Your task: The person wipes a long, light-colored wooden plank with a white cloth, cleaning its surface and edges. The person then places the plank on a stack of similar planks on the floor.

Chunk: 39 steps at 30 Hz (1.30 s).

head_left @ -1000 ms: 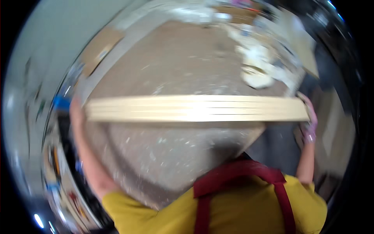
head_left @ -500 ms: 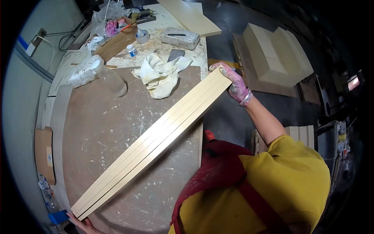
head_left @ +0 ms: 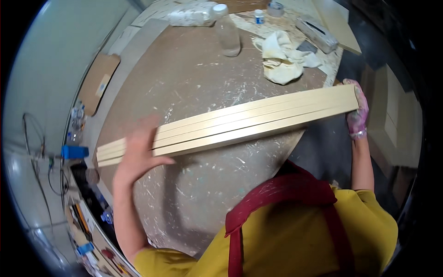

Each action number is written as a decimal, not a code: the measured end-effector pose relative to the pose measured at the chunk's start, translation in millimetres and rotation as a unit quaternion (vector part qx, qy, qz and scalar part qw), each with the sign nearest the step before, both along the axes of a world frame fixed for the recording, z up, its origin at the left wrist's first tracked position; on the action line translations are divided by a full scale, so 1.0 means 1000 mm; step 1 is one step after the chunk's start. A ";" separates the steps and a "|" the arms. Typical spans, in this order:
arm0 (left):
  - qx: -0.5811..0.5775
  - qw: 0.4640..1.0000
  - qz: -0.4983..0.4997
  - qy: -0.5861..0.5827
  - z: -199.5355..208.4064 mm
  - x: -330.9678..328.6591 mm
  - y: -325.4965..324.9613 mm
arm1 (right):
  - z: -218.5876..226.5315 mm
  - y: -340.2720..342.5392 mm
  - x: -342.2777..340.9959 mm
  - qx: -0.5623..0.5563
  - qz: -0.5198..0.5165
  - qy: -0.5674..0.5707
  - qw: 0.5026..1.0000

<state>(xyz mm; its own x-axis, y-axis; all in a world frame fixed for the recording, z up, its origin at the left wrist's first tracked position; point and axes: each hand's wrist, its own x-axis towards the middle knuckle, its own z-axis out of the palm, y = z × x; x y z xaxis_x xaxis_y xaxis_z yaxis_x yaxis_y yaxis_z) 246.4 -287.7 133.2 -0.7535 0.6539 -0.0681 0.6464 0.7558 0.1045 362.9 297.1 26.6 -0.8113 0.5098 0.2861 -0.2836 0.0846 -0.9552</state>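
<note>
A stack of several long, pale wooden boards (head_left: 249, 119) spans the view over the worktable, slanting up toward the right. At its right end my right hand (head_left: 358, 111), in a pink-stained glove, is closed around the end of the boards. My bare left hand (head_left: 140, 150) lies across the stack near its left end. Its thumb points away from the fingers, which are stretched over the boards and blurred by motion. The stack's right part overhangs the table edge.
On the brown, paint-flecked worktable (head_left: 198, 87) lie a pale cloth (head_left: 284, 64), a clear bottle with white cap (head_left: 227, 37), a small white-and-blue bottle (head_left: 259, 18) and a plastic-wrapped block (head_left: 317, 34). Large pale panels (head_left: 399, 120) stand at right. A blue clamp-like piece (head_left: 75, 152) sits at the left edge.
My left hand has come from the stack's left end to lie over the boards farther in. The stack now slants less in view, and my head has turned left. My right hand keeps its grip.
</note>
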 end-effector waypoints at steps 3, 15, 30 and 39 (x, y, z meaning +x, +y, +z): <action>0.007 0.998 0.062 0.020 -0.002 0.007 0.050 | -0.003 -0.001 0.001 0.031 -0.014 0.006 0.999; -0.073 0.977 0.197 0.034 0.004 0.144 0.023 | -0.004 -0.019 -0.065 -0.095 0.148 -0.010 0.984; -0.020 0.870 0.490 0.054 0.001 0.260 0.044 | -0.025 -0.190 -0.320 -0.212 0.475 -0.088 0.849; -0.017 0.821 0.560 0.105 -0.006 0.217 0.077 | -0.022 -0.327 -0.457 -0.027 0.589 -0.026 0.807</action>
